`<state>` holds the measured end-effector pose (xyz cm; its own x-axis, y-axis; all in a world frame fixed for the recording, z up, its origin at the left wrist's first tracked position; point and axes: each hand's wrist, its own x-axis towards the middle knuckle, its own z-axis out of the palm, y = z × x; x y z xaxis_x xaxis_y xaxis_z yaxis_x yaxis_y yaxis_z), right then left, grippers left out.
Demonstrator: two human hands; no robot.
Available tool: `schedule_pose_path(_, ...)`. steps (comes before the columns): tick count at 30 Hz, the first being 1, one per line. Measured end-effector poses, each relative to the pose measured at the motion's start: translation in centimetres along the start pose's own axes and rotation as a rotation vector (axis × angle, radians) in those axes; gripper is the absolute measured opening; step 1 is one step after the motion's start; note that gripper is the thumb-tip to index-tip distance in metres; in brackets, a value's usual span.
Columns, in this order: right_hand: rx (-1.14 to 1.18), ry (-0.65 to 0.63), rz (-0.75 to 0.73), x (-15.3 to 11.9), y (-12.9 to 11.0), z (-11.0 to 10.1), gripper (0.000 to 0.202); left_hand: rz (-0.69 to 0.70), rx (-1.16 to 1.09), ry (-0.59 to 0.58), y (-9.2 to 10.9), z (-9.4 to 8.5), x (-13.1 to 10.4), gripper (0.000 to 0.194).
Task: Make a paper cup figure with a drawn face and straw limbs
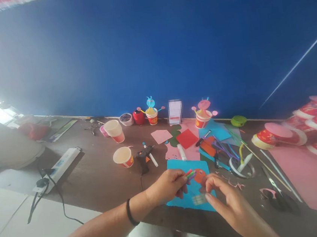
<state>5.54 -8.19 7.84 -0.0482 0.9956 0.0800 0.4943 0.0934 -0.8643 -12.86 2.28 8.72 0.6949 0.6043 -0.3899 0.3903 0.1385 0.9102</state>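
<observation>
My left hand [169,185] is closed around several thin coloured pens [191,174], their green, red and purple ends pointing right. My right hand [225,194] has its fingers bent and the thumb apart from them. By its thumb tip is a smeared, greyish see-through packet [199,199], too blurred to make out clearly. Under both hands lies a blue sheet [177,165]. An orange paper disc [199,175] with eye-like marks shows between the hands, above the sheet; whether a finger touches it I cannot tell.
A glue gun [144,157], a white marker [153,159] and paper cups [123,158] stand or lie left. Behind are two cup figures [151,115] and a glue stick [181,152]. Tape [241,168], scissors [273,183] and stacked cups [279,136] are right. A power strip [61,166] is far left.
</observation>
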Motion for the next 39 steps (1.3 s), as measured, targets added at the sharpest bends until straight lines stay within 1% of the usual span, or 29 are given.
schedule_pose_path(3,0.039,0.003,0.029,0.3,0.7,0.3,0.010,-0.040,0.088,-0.080,0.4,-0.4,0.3,0.026)
schedule_pose_path(7,0.143,0.013,0.064,0.8,0.8,0.5,0.011,-0.066,0.186,-0.141,0.6,-0.3,0.6,0.030)
schedule_pose_path(11,0.177,0.037,0.113,1.1,1.0,0.9,0.006,-0.052,0.289,-0.154,0.8,-0.2,0.6,0.030)
schedule_pose_path(14,0.191,0.042,0.150,1.3,1.3,1.2,0.009,-0.022,0.348,-0.161,1.1,-0.3,0.5,0.029)
schedule_pose_path(19,0.259,0.046,0.187,1.7,1.5,1.6,0.010,-0.020,0.416,-0.196,1.7,-0.3,0.3,0.026)
schedule_pose_path(22,0.232,0.065,0.204,1.8,1.3,1.8,0.013,-0.018,0.430,-0.228,1.6,-0.3,0.3,0.028)
schedule_pose_path(28,0.203,0.114,0.163,1.7,1.5,2.4,0.015,-0.061,0.416,-0.265,1.4,-0.2,0.2,0.028)
schedule_pose_path(34,0.239,0.109,0.179,1.6,1.4,2.6,0.012,-0.063,0.369,-0.318,1.8,-0.4,0.4,0.029)
schedule_pose_path(39,0.217,0.131,0.160,1.7,1.5,2.8,0.013,-0.068,0.326,-0.361,1.2,-0.8,0.8,0.028)
